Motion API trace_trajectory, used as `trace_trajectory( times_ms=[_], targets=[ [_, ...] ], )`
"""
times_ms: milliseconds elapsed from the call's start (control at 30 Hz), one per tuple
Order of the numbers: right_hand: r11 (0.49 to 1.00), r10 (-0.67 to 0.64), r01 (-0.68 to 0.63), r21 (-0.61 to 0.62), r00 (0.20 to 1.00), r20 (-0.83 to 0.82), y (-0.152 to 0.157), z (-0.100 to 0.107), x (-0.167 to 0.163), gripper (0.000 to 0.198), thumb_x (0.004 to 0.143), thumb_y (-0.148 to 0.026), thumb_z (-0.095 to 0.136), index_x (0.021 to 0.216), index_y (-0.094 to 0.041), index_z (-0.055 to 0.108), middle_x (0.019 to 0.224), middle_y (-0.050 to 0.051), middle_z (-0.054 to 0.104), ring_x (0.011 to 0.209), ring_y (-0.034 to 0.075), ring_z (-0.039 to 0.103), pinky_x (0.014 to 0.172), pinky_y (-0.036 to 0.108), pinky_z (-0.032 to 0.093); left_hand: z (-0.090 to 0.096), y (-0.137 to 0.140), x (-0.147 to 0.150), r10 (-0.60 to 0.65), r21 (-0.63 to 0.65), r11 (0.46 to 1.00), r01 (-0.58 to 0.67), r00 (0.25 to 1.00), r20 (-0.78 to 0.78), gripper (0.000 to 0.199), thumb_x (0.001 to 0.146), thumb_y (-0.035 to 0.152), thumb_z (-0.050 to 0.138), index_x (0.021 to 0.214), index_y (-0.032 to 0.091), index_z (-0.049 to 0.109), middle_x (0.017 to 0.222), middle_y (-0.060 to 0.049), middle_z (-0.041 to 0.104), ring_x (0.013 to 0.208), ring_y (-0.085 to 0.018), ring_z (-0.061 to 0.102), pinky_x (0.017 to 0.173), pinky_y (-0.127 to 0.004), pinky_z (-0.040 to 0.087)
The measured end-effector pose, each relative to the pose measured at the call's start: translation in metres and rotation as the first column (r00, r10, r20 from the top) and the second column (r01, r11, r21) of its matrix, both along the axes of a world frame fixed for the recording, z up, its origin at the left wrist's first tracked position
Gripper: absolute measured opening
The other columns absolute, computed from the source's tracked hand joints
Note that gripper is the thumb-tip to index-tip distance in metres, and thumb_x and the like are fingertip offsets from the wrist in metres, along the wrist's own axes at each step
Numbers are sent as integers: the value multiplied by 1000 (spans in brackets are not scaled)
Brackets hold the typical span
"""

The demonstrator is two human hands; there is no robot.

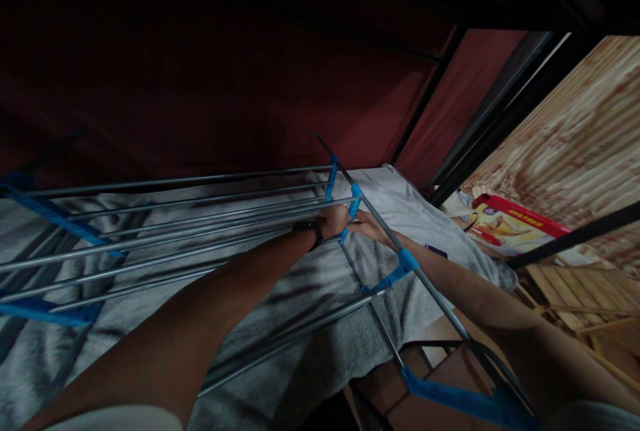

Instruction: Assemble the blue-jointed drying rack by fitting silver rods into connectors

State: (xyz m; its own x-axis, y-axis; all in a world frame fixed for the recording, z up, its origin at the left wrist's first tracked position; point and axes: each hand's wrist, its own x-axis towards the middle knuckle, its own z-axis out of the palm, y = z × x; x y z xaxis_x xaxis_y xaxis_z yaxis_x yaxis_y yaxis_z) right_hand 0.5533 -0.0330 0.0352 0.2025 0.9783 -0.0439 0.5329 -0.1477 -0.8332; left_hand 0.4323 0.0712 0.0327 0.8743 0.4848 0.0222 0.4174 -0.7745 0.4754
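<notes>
A clothes drying rack (280,217) of grey metal tubes and blue plastic brackets lies across a grey blanket. My left hand (333,219), with a dark band at the wrist, is closed at a small blue bracket (355,201) near the rack's right end. From the other side my right hand (371,227) meets it, fingers closed on the same bracket. The fingertips of both hands are partly hidden. Past my right hand a slanted side tube (377,217) crosses, joined to another blue bracket (395,275).
The grey blanket (440,244) covers the surface beneath, with a dark phone-like object (437,251) on it. Dark red panels (250,104) stand behind. At right are a black frame bar (580,234), a red-and-yellow box (520,224) and wooden slats (575,294).
</notes>
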Motion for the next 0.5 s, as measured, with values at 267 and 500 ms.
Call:
trace_trajectory(
  times_ms=[267, 500],
  targets=[
    [996, -58, 70, -53, 979, 197, 9, -5, 2, 22, 84, -17, 54, 63, -18, 50, 63, -2, 51, 69, 12, 46, 62, 24, 33, -6, 5, 5, -10, -104, 994, 13, 999, 32, 23, 84, 34, 63, 81, 14, 72, 82, -9, 70, 78, -22, 65, 73, -32, 50],
    [995, -72, 83, -46, 975, 209, 9, -8, 4, 20, 87, -25, 59, 69, -17, 55, 67, 0, 57, 70, 14, 50, 64, 25, 34, -12, 13, 11, 7, -210, 978, -5, 1000, 10, 23, 83, 36, 64, 86, 15, 72, 77, -5, 68, 69, -18, 61, 65, -28, 47]
  ],
)
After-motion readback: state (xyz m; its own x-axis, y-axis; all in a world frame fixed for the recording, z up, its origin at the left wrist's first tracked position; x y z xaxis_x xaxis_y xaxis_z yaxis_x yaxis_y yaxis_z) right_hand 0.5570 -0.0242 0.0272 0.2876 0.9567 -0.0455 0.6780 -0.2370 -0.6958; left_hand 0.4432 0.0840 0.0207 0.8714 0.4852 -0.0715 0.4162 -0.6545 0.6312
